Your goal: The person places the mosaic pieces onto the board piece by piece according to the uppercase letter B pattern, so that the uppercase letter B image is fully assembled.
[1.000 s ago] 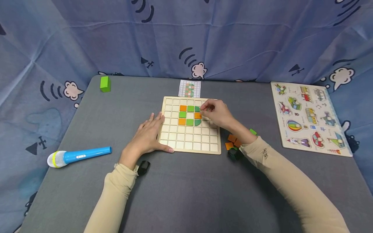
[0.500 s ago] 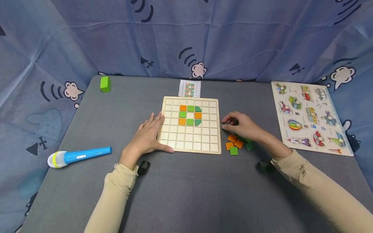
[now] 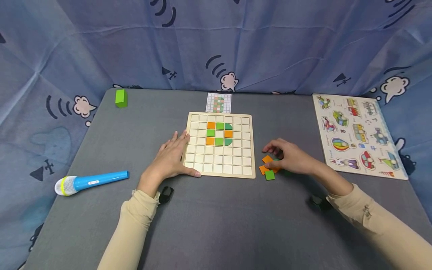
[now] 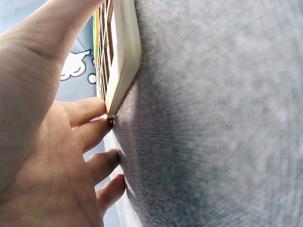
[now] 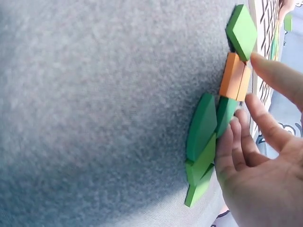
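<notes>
A square wooden grid board (image 3: 233,160) lies mid-table, with orange, light green and rounded dark green tiles forming a ring around one bare cell. My left hand (image 3: 170,155) rests along its left edge, fingers extended and thumb at the near edge; the left wrist view shows fingertips touching a board corner (image 4: 125,71). Right of the board, my right hand (image 3: 293,157) hovers at a small tile pile, thumb and forefinger apart, close to an orange tile (image 5: 230,75) and a light green tile (image 5: 242,33). Dark green pieces (image 5: 202,126) lie below its palm. It grips nothing visible.
A printed pattern card (image 3: 218,103) lies against the board's far edge. Toward the left are a blue toy microphone (image 3: 101,180) and a green block (image 3: 121,98). A picture puzzle board (image 3: 347,137) lies at the right. A patterned blue curtain (image 3: 189,45) hangs behind the table.
My right hand has left the board's upper right part and moved right and nearer, down to the loose tiles, its thumb and forefinger spreading apart. My left hand has stayed put.
</notes>
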The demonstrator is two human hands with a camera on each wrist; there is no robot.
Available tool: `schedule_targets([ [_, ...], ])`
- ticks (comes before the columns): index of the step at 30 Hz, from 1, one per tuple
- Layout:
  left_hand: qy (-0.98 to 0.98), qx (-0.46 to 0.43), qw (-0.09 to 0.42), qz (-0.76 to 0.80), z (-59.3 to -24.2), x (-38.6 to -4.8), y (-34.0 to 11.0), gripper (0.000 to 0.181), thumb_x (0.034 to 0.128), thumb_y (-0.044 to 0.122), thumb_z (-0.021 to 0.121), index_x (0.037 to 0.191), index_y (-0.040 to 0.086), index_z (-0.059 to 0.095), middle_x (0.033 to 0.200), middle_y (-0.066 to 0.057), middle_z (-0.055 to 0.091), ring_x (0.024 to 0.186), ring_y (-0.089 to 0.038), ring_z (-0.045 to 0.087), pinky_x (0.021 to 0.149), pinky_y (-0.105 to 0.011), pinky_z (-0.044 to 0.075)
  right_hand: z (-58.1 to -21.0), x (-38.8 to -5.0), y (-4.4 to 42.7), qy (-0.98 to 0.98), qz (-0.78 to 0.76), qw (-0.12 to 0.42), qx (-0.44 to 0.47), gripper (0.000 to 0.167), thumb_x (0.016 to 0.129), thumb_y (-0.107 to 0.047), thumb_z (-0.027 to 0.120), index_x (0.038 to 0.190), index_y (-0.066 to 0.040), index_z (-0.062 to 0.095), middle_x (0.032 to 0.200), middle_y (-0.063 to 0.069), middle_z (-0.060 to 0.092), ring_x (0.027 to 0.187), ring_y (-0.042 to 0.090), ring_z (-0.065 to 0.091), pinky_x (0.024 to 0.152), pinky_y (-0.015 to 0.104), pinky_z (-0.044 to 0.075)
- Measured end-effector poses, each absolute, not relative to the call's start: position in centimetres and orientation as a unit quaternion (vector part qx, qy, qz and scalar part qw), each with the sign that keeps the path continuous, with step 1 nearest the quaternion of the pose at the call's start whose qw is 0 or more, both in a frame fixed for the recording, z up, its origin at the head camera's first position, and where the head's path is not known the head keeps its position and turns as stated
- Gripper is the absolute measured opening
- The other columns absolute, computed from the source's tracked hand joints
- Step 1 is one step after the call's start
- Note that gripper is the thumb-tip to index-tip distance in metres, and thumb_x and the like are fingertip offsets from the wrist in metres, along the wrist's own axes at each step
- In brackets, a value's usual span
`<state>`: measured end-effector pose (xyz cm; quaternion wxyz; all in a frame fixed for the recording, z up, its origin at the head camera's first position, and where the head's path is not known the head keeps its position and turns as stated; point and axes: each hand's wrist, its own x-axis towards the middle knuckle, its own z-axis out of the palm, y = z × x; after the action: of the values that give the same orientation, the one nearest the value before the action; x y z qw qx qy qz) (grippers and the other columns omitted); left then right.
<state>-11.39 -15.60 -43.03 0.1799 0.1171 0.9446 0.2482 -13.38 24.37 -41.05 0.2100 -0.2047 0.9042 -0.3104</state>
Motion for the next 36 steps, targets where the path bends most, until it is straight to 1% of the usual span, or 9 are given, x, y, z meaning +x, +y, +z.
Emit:
schedule_targets([
  [4, 0.945, 0.116, 0.180, 0.248, -43.1, -11.4, -15.6, 0.143, 0.0677, 0.059, 0.097, 0.172, 0.009, 0.013, 0.181, -0.005, 0.004, 0.168, -0.032, -0.002, 0.133, -0.059, 0.011, -40.9, -13.3, 24.5, 0.898, -0.307, 0.223, -0.221, 0.044, 0.086, -0.013, 0.089, 0.126, -0.007, 0.071, 0.114, 0.009, 0.062, 0.102, 0.021, 0.056, 0.088, 0.036, 0.054],
  [10, 0.945, 0.115, 0.181, 0.246, -43.1, -11.4, -15.5, 0.143, 0.0676, 0.060, 0.097, 0.172, 0.009, 0.012, 0.180, -0.005, 0.003, 0.168, -0.031, -0.003, 0.133, -0.059, 0.011, -40.3, -12.9, 24.9, 0.888, -0.310, 0.250, -0.232, 0.056, 0.080, 0.001, 0.090, 0.132, -0.007, 0.069, 0.121, 0.012, 0.062, 0.108, 0.025, 0.057, 0.095, 0.047, 0.055],
  [12, 0.945, 0.115, 0.180, 0.246, -43.1, -11.4, -15.5, 0.143, 0.0674, 0.060, 0.097, 0.172, 0.010, 0.012, 0.181, -0.005, 0.003, 0.168, -0.031, -0.003, 0.132, -0.059, 0.012, -40.1, -12.7, 25.1, 0.888, -0.306, 0.250, -0.234, 0.059, 0.079, 0.005, 0.088, 0.133, -0.006, 0.069, 0.121, 0.012, 0.061, 0.108, 0.025, 0.057, 0.095, 0.047, 0.055],
  [15, 0.946, 0.116, 0.178, 0.247, -43.0, -11.4, -15.6, 0.143, 0.0671, 0.061, 0.097, 0.172, 0.010, 0.012, 0.180, -0.004, 0.003, 0.168, -0.031, -0.003, 0.132, -0.059, 0.012, -40.1, -12.3, 25.3, 0.893, -0.299, 0.240, -0.235, 0.061, 0.078, 0.009, 0.087, 0.134, -0.006, 0.068, 0.118, 0.010, 0.062, 0.105, 0.024, 0.057, 0.091, 0.041, 0.055],
  [20, 0.946, 0.115, 0.176, 0.248, -43.0, -11.4, -15.6, 0.143, 0.0674, 0.061, 0.096, 0.172, 0.011, 0.013, 0.180, -0.004, 0.004, 0.168, -0.030, -0.003, 0.133, -0.058, 0.012, -40.2, -11.8, 25.4, 0.892, -0.301, 0.237, -0.238, 0.061, 0.075, 0.001, 0.093, 0.130, -0.009, 0.068, 0.119, 0.007, 0.061, 0.105, 0.022, 0.055, 0.090, 0.033, 0.053],
  [24, 0.946, 0.118, 0.174, 0.247, -43.0, -11.4, -15.5, 0.142, 0.0675, 0.060, 0.097, 0.172, 0.009, 0.014, 0.181, -0.005, 0.005, 0.168, -0.031, -0.002, 0.132, -0.059, 0.012, -40.5, -11.4, 25.2, 0.885, -0.309, 0.234, -0.256, 0.053, 0.071, -0.011, 0.099, 0.115, -0.014, 0.070, 0.122, 0.005, 0.059, 0.111, 0.023, 0.054, 0.096, 0.037, 0.051],
  [29, 0.946, 0.118, 0.172, 0.248, -42.8, -11.3, -15.5, 0.142, 0.0668, 0.058, 0.098, 0.171, 0.009, 0.015, 0.180, -0.006, 0.006, 0.168, -0.032, -0.001, 0.132, -0.060, 0.012, -41.0, -11.2, 25.0, 0.887, -0.306, 0.215, -0.269, 0.036, 0.071, -0.016, 0.100, 0.095, -0.022, 0.074, 0.120, 0.004, 0.058, 0.114, 0.024, 0.050, 0.098, 0.044, 0.048],
  [32, 0.946, 0.117, 0.172, 0.249, -42.8, -11.2, -15.4, 0.142, 0.0665, 0.058, 0.098, 0.171, 0.009, 0.015, 0.180, -0.006, 0.007, 0.168, -0.032, 0.000, 0.132, -0.060, 0.012, -41.2, -11.2, 25.0, 0.892, -0.302, 0.200, -0.270, 0.031, 0.072, -0.017, 0.100, 0.090, -0.025, 0.076, 0.121, 0.004, 0.059, 0.115, 0.025, 0.050, 0.098, 0.045, 0.047],
  [36, 0.946, 0.117, 0.173, 0.248, -42.8, -11.2, -15.5, 0.142, 0.0667, 0.058, 0.098, 0.171, 0.009, 0.015, 0.180, -0.006, 0.006, 0.168, -0.033, -0.001, 0.132, -0.060, 0.012, -41.3, -11.1, 25.1, 0.898, -0.299, 0.176, -0.270, 0.027, 0.073, -0.015, 0.099, 0.091, -0.023, 0.080, 0.120, 0.006, 0.062, 0.113, 0.026, 0.051, 0.095, 0.045, 0.046],
])
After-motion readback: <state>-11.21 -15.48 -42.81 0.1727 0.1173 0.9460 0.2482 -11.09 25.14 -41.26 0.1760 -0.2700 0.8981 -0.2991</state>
